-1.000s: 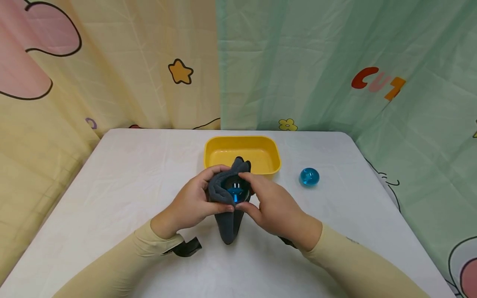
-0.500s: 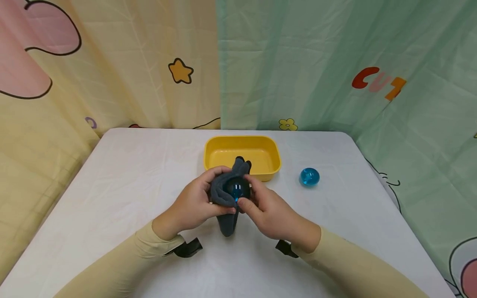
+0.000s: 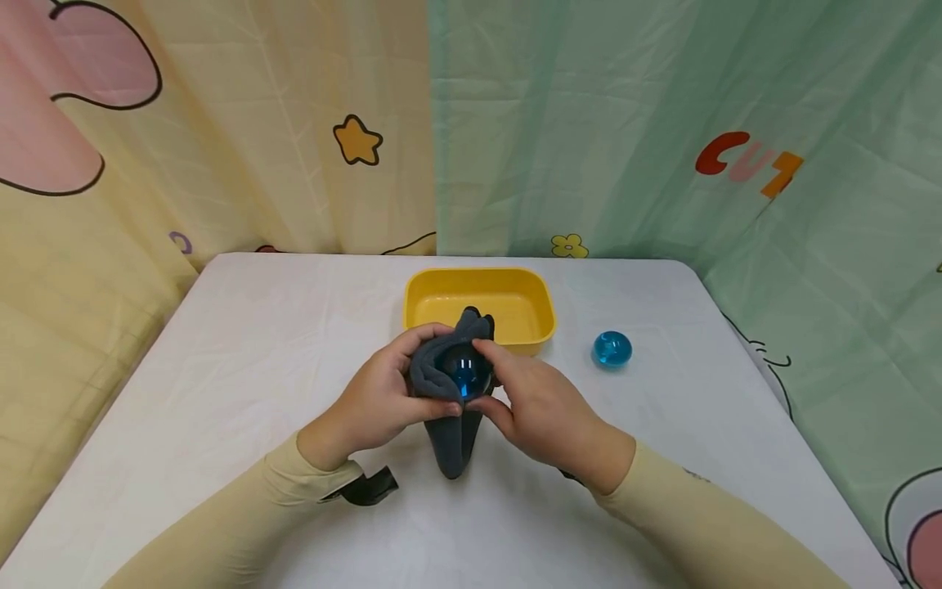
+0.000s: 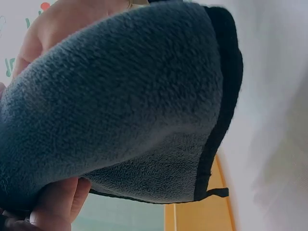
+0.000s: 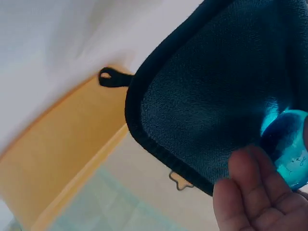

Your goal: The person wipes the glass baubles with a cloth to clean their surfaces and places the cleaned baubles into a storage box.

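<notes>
Above the table, my left hand (image 3: 379, 401) grips a dark grey towel (image 3: 447, 446) with a black edging. The towel is folded round one side of a clear blue ball (image 3: 469, 372). My right hand (image 3: 540, 405) holds that ball between thumb and fingers against the fabric. In the right wrist view the ball (image 5: 291, 149) shines at the right edge, fingers curved beside it. Fuzzy towel (image 4: 120, 91) fills much of the left wrist view and hides the ball there. The towel's lower end hangs down between the hands.
A yellow plastic tub (image 3: 508, 307) stands just behind the hands, partly covered by the towel's upper corner. Right of it, a second clear blue ball (image 3: 612, 349) lies on the white tabletop (image 3: 294, 327). Printed curtains (image 3: 589, 123) surround the table's back and sides.
Half a second ago the right hand was turned and the ball stood more exposed. Now that hand has tilted back, close to its pose of one second ago. The left hand keeps its grip.
</notes>
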Motion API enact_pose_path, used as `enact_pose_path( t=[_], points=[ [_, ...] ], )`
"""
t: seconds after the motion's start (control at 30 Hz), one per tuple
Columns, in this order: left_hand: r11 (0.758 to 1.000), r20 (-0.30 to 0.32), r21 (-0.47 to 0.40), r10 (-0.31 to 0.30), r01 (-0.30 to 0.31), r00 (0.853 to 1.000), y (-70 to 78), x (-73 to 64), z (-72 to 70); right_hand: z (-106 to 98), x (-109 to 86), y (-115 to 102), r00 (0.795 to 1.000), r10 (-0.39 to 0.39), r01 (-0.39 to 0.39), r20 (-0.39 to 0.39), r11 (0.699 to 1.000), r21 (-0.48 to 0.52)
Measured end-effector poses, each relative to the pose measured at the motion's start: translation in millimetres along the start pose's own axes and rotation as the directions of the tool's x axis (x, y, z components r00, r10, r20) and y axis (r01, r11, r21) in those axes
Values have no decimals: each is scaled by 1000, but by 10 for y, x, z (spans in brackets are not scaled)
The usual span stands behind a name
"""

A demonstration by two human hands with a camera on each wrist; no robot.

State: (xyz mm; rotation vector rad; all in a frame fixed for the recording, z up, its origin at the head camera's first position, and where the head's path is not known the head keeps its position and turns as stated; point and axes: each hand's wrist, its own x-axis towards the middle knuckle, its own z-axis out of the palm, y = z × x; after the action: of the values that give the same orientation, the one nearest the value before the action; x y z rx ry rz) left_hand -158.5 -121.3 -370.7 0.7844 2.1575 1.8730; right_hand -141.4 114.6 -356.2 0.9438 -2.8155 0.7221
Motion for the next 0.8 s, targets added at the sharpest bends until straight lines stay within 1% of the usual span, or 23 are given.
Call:
enact_pose_path(
  t=[0.03, 0.07, 0.1, 0.13, 0.2, 0.23, 0.27, 0.3, 0.33, 0.37, 0.43, 0.47, 0.53, 0.63, 0.7, 0.8],
  points=[
    [1000, 4, -3, -2, 2, 1000, 3, -2, 2, -4, 0, 8, 1000, 19, -20, 18, 999, 49],
    [1000, 9, -5, -7, 7, 1000, 5, -4, 4, -6, 2, 18, 998, 41, -46, 44, 992, 121],
    [1000, 14, -10, -12, 12, 1000, 7, -6, 7, -5, 5, 30, 995, 67, -82, 76, 975, 207],
    [1000, 17, -9, -18, 18, 1000, 9, -9, 10, -3, 9, 44, 990, 88, -117, 110, 949, 293],
    [1000, 19, -3, -28, 28, 999, 10, -13, 17, 9, 18, 77, 976, 119, -189, 182, 877, 442],
    [999, 19, -1, -32, 32, 999, 8, -14, 20, 16, 22, 88, 970, 128, -218, 209, 841, 496],
    [999, 19, 1, -34, 34, 999, 6, -13, 22, 26, 24, 94, 965, 136, -237, 222, 817, 526],
    [999, 17, 6, -33, 33, 999, 2, -10, 25, 38, 24, 95, 965, 138, -240, 224, 808, 538],
    [999, 15, 11, -31, 30, 999, -3, -9, 27, 53, 22, 89, 968, 134, -230, 214, 814, 533],
    [999, 13, 12, -30, 30, 999, -9, -9, 30, 65, 18, 80, 973, 126, -210, 193, 829, 518],
    [999, 8, 16, -29, 28, 1000, -20, -7, 32, 79, 5, 41, 981, 118, -177, 153, 868, 463],
    [1000, 6, 17, -25, 25, 1000, -22, -6, 31, 82, -1, 21, 984, 114, -163, 139, 889, 428],
    [1000, -2, 19, -17, 17, 1000, -22, -5, 21, 80, -16, -9, 991, 74, -108, 107, 927, 358],
    [1000, -9, 9, -4, 4, 1000, -9, 2, 4, 67, -30, -29, 998, 13, -27, 62, 975, 221],
    [1000, -8, -8, 1, -1, 1000, 0, 8, -2, 62, -31, -26, 999, -25, 23, 21, 993, 114],
    [1000, 0, -29, -2, 2, 1000, 13, 11, -1, 43, -18, -24, 999, -43, 42, -20, 999, -22]
  ],
)
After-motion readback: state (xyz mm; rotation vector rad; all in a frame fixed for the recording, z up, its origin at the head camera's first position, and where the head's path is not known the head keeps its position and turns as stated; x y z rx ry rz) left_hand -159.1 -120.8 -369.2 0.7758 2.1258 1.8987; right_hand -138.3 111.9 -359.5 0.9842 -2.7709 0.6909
